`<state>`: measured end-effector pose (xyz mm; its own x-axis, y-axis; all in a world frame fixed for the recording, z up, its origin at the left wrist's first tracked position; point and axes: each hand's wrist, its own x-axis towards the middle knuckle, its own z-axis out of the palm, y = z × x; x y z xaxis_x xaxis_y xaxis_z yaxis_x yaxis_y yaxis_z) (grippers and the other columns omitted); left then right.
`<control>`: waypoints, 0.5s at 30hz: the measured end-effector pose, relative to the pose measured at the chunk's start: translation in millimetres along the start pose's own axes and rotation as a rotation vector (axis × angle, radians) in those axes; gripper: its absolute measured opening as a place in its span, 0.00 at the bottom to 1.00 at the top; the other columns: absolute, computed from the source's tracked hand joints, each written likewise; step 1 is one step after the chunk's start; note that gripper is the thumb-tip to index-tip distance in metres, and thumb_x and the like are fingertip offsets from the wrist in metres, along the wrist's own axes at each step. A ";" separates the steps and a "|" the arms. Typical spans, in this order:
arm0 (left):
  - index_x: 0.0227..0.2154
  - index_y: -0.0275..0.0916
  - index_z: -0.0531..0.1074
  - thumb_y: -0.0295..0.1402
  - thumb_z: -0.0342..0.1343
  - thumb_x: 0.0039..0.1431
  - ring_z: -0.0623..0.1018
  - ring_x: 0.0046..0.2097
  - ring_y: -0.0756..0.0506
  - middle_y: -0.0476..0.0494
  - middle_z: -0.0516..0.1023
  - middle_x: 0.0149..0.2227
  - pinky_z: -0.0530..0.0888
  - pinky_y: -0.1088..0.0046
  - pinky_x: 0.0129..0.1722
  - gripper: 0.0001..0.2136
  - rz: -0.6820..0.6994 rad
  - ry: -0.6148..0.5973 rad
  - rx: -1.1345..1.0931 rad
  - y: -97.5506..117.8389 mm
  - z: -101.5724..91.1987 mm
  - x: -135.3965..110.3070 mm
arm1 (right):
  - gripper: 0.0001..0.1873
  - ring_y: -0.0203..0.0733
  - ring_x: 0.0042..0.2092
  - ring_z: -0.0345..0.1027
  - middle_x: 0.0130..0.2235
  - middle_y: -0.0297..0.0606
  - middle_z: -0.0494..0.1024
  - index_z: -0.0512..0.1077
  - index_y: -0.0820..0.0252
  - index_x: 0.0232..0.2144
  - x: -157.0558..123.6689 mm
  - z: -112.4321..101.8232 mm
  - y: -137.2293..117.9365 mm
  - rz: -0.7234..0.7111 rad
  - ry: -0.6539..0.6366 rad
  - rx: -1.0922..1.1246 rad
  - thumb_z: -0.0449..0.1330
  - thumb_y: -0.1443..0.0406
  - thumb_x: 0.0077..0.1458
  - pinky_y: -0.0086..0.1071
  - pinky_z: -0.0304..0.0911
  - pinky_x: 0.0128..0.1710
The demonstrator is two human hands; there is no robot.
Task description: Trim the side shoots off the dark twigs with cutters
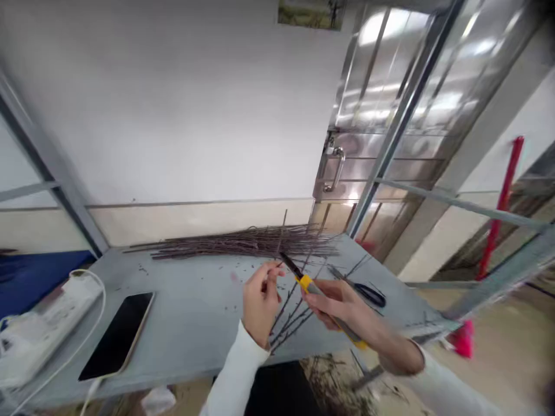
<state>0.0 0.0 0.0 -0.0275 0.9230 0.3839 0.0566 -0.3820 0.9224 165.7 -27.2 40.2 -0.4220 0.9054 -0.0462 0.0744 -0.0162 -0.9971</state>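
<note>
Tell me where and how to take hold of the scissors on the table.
Best by the black handle loops, probably from the table's right side: the scissors lie with the loops toward that edge, while the blades point away, toward the twig bundle.

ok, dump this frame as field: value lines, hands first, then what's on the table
left hand: pinching a thin twig close to the blade tip
right hand: gripping a yellow-and-gray knife, dark blade out
twig bundle: lying along the wall side of the table
scissors: on the table, beyond the right hand
phone: screen up, dark, left side
power strip: left of the phone
</note>
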 end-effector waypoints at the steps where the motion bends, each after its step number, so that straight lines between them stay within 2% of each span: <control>1: 0.37 0.39 0.70 0.41 0.45 0.63 0.64 0.17 0.55 0.46 0.76 0.32 0.64 0.79 0.18 0.13 0.011 0.005 0.010 -0.3 0.4 -0.1 | 0.19 0.27 0.18 0.48 0.18 0.25 0.57 0.63 0.60 0.22 -1.1 1.2 -0.7 0.041 -0.052 0.075 0.58 0.52 0.54 0.25 0.47 0.18; 3: 0.37 0.39 0.70 0.40 0.45 0.64 0.62 0.16 0.55 0.47 0.76 0.31 0.62 0.79 0.17 0.13 0.033 0.011 0.041 -0.8 0.5 0.1 | 0.20 0.28 0.19 0.49 0.20 0.26 0.58 0.64 0.60 0.25 -3.0 2.7 -1.1 0.074 -0.081 0.112 0.56 0.49 0.53 0.25 0.48 0.18; 5: 0.36 0.39 0.70 0.38 0.44 0.64 0.62 0.17 0.55 0.48 0.75 0.29 0.62 0.79 0.18 0.12 0.055 0.014 0.091 -0.9 -0.7 0.7 | 0.20 0.29 0.20 0.50 0.21 0.27 0.58 0.66 0.61 0.27 -4.5 2.5 0.6 0.038 -0.001 -0.003 0.57 0.48 0.52 0.25 0.48 0.18; 8: 0.34 0.38 0.71 0.36 0.45 0.64 0.63 0.19 0.54 0.50 0.74 0.26 0.64 0.78 0.22 0.11 0.077 -0.007 0.169 -0.3 -3.3 1.2 | 0.17 0.30 0.22 0.52 0.22 0.29 0.60 0.69 0.61 0.30 -6.8 -1.0 6.4 -0.103 0.266 -0.431 0.59 0.52 0.51 0.26 0.49 0.20; 11: 0.34 0.38 0.71 0.36 0.44 0.64 0.62 0.19 0.54 0.50 0.74 0.26 0.64 0.78 0.23 0.11 0.073 -0.044 0.178 1.0 -4.1 0.3 | 0.17 0.32 0.22 0.57 0.25 0.33 0.68 0.70 0.62 0.36 -9.9 -6.5 11.8 -0.288 0.516 -0.874 0.60 0.54 0.50 0.27 0.54 0.21; 13: 0.36 0.38 0.71 0.36 0.43 0.65 0.60 0.18 0.54 0.50 0.73 0.27 0.61 0.79 0.20 0.12 0.058 -0.070 0.158 2.0 -3.8 -0.3 | 0.18 0.35 0.23 0.62 0.29 0.36 0.72 0.68 0.61 0.40 -11.3 -10.7 12.9 -0.448 0.625 -1.092 0.59 0.55 0.50 0.29 0.59 0.22; 15: 0.36 0.38 0.70 0.36 0.41 0.65 0.59 0.17 0.55 0.50 0.72 0.27 0.58 0.79 0.18 0.13 0.044 -0.112 0.142 3.5 -3.9 0.0 | 0.18 0.40 0.29 0.69 0.33 0.40 0.74 0.66 0.60 0.42 -11.4 -15.5 11.2 -0.575 0.672 -1.236 0.58 0.56 0.52 0.31 0.64 0.26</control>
<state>-3.7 -1.5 3.3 0.0888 0.9082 0.4090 0.1955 -0.4185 0.8869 185.4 -31.1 30.6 -0.2043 0.6894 0.6950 0.8795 0.4410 -0.1789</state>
